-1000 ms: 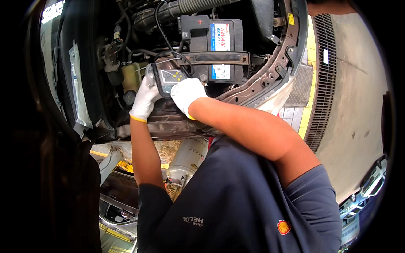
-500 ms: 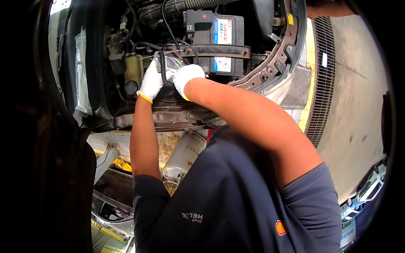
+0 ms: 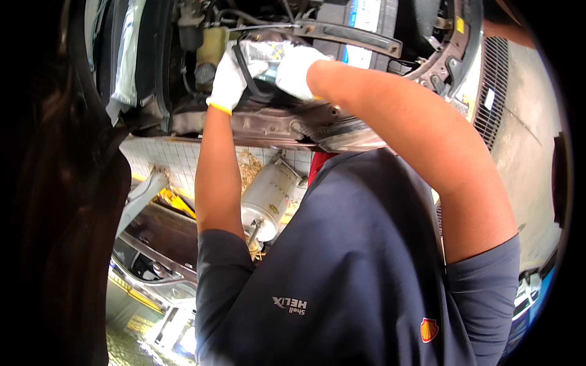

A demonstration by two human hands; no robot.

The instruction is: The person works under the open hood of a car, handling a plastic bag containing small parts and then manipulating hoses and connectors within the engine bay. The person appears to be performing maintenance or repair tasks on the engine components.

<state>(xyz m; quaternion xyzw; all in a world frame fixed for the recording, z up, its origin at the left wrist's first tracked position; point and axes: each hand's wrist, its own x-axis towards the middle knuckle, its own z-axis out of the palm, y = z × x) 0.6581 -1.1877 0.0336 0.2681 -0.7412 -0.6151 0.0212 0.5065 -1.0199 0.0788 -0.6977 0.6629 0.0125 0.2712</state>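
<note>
While L hand (image 3: 228, 80) clasps unit (image 3: 270, 50) at left, R hand (image 3: 299, 71) by right edge, grip hidden; looped cable (image 3: 249, 80) might snag, jerking unit.

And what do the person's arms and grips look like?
The left grip and right grip each wear a white glove with a yellow edge at the wrist. Higher up are short, dark blue sleeves; no markings show on them. The forearms between are bare.
</note>
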